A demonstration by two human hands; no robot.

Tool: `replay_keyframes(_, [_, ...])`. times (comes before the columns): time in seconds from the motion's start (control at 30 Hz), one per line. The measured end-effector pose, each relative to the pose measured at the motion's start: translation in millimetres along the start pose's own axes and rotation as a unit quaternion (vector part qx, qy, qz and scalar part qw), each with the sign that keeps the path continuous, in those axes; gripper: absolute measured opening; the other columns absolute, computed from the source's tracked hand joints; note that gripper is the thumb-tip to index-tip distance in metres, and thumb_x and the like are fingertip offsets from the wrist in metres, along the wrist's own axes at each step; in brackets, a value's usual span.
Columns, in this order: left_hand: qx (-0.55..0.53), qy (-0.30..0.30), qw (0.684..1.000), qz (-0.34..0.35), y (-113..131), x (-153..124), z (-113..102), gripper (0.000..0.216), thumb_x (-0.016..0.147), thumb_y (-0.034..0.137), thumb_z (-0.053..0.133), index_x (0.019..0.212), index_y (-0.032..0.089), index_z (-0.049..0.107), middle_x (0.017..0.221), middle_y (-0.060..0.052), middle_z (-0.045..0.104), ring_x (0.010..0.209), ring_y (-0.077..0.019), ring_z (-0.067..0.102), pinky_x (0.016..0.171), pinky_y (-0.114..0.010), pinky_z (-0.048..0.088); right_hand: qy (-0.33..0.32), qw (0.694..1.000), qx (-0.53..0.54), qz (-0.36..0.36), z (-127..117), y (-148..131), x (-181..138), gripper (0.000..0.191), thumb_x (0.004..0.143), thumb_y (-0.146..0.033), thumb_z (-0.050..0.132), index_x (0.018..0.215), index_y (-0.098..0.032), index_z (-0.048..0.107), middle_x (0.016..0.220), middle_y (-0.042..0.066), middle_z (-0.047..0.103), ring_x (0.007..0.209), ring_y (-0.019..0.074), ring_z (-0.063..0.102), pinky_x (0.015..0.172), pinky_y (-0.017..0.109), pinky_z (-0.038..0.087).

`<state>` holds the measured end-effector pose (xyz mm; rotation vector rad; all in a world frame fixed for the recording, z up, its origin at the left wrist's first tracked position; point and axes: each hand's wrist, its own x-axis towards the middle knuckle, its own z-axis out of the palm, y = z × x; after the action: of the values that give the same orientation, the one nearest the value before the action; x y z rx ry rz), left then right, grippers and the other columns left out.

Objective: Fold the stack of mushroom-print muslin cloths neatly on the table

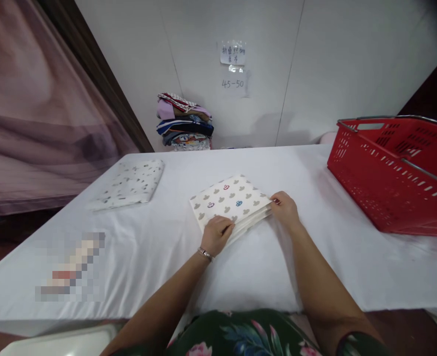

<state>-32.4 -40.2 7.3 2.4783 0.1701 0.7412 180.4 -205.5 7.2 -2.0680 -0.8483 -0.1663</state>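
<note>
A folded white cloth (228, 195) printed with grey mouse-head shapes and a few red, blue and purple ones lies in several layers on the table, turned at an angle. With fingers closed, my left hand (215, 235) grips its near left corner. My right hand (285, 210) pinches the right corner, where the stacked layers show along the near edge. Parts of the cloth under both hands are hidden.
The table has a white tablecloth (148, 267). Another folded cloth (133, 183) with dark prints lies at the back left, and a pixelated patch (72, 267) at the front left. A red basket (385, 183) stands right. Stacked fabrics (185, 122) rise behind the far edge.
</note>
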Motion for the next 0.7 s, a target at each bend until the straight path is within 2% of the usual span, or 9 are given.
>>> replay_keyframes(0.23, [0.017, -0.016, 1.0, 0.022, -0.7, -1.9, -0.3, 0.019, 0.089, 0.027, 0.046, 0.082, 0.021, 0.063, 0.082, -0.004, 0.066, 0.08, -0.016, 0.057, 0.075, -0.032, 0.045, -0.09, 0.99, 0.097, 0.051, -19.1, 6.9, 4.6, 0.009, 0.061, -0.021, 0.05, 0.061, -0.021, 0.059, 0.068, -0.001, 0.059, 0.066, 0.0147, 0.053, 0.062, 0.026, 0.041])
replay_keyframes(0.43, [0.033, -0.026, 0.998, 0.043, -0.7, -2.9, -1.0, 0.017, 0.088, 0.025, 0.046, 0.082, 0.021, 0.062, 0.086, -0.004, 0.065, 0.082, -0.0161, 0.057, 0.077, -0.033, 0.044, -0.2, 0.967, 0.102, 0.121, -33.7, 9.0, 3.5, 0.013, 0.059, -0.025, 0.057, 0.067, -0.019, 0.065, 0.067, -0.001, 0.061, 0.063, 0.0139, 0.055, 0.057, 0.024, 0.042])
replay_keyframes(0.6, [0.043, -0.035, 0.997, 0.047, 0.4, -2.6, -2.6, 0.014, 0.087, 0.024, 0.047, 0.08, 0.021, 0.059, 0.086, -0.004, 0.064, 0.084, -0.0165, 0.057, 0.079, -0.034, 0.043, -0.246, 0.953, 0.105, 0.143, -32.3, 21.5, 1.7, 0.019, 0.061, -0.026, 0.059, 0.076, -0.02, 0.068, 0.068, -0.001, 0.062, 0.064, 0.014, 0.056, 0.059, 0.024, 0.044])
replay_keyframes(0.7, [0.054, -0.045, 0.996, 0.052, 0.3, -3.5, -2.7, 0.01, 0.085, 0.03, 0.053, 0.083, 0.021, 0.058, 0.09, -0.005, 0.063, 0.088, -0.0182, 0.056, 0.08, -0.036, 0.043, -0.286, 0.941, 0.121, 0.133, -28.9, 27.2, -0.3, 0.023, 0.059, -0.024, 0.06, 0.081, -0.021, 0.066, 0.068, -0.003, 0.061, 0.061, 0.0129, 0.054, 0.057, 0.024, 0.042])
